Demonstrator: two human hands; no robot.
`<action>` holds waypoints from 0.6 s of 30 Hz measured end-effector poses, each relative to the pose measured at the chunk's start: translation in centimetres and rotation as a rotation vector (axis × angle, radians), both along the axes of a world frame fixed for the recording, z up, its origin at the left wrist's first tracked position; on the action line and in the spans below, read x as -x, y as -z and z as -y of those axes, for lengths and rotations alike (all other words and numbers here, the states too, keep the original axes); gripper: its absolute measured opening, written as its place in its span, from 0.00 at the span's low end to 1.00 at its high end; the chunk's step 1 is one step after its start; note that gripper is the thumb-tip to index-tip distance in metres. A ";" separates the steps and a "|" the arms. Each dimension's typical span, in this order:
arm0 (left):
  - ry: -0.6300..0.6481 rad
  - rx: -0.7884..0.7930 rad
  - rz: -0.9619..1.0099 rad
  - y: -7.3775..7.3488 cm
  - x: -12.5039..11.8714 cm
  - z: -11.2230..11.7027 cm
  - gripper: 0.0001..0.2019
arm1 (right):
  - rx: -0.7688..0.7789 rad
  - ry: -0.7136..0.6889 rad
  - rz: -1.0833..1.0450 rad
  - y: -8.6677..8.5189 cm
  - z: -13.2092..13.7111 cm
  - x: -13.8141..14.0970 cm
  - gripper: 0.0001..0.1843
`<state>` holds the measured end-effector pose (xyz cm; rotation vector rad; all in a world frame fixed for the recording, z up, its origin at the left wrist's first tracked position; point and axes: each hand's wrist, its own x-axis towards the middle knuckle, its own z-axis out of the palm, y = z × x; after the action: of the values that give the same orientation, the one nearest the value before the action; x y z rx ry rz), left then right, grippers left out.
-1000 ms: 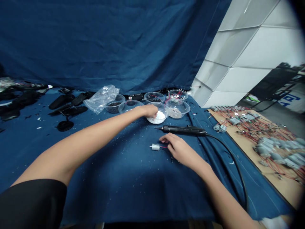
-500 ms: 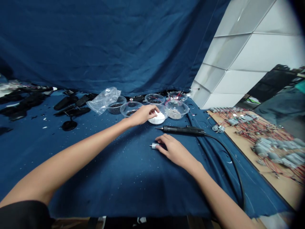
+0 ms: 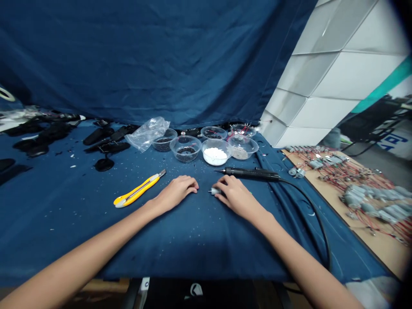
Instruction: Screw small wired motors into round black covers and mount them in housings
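My right hand (image 3: 236, 195) rests on the blue cloth with its fingers closed around a small silver motor (image 3: 214, 191), whose thin shaft points left. Opposite it, my left hand (image 3: 178, 192) lies low over the cloth, fingers curled together; whatever they pinch, if anything, is hidden. Left of that hand lies a yellow utility knife (image 3: 138, 192) with its tip toward the bowls. Just beyond my right hand is a black electric screwdriver (image 3: 252, 173), its bit facing left. A clear bowl of small white pieces (image 3: 215, 156) stands behind the gap between my hands.
Other clear bowls hold dark screws (image 3: 186, 151) and small grey parts (image 3: 240, 153). A plastic bag (image 3: 146, 134) and black parts (image 3: 106, 148) lie to the left. On the right, a board (image 3: 325, 182) carries many wired motors. The screwdriver's cable (image 3: 317, 214) curves down the right side.
My left hand has come back from the bowl of white pieces to the cloth near the motor. The utility knife now shows. My right hand keeps its hold on the motor.
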<state>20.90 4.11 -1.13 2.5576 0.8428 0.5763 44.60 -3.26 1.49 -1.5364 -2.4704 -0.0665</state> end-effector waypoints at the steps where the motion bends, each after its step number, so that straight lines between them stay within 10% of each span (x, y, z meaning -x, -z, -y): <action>1: 0.013 -0.018 -0.005 0.0 0.2 0.1 0.06 | -0.016 0.008 0.030 -0.2 0.0 0.2 0.14; 8: 0.017 -0.095 -0.059 -0.5 0.9 0.6 0.10 | 0.013 0.125 -0.190 -2.6 2.3 2.9 0.12; 14: -0.034 -0.145 -0.134 -0.8 1.4 0.7 0.11 | 0.946 0.490 -1.026 -3.4 3.9 2.9 0.17; 18: -0.023 -0.150 -0.148 -0.6 1.6 0.6 0.10 | 1.108 0.635 -1.178 -3.3 3.3 1.6 0.20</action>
<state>19.32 3.55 -0.50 2.7576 0.9104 0.4784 42.96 -6.52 4.79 -1.7484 -0.9527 1.7295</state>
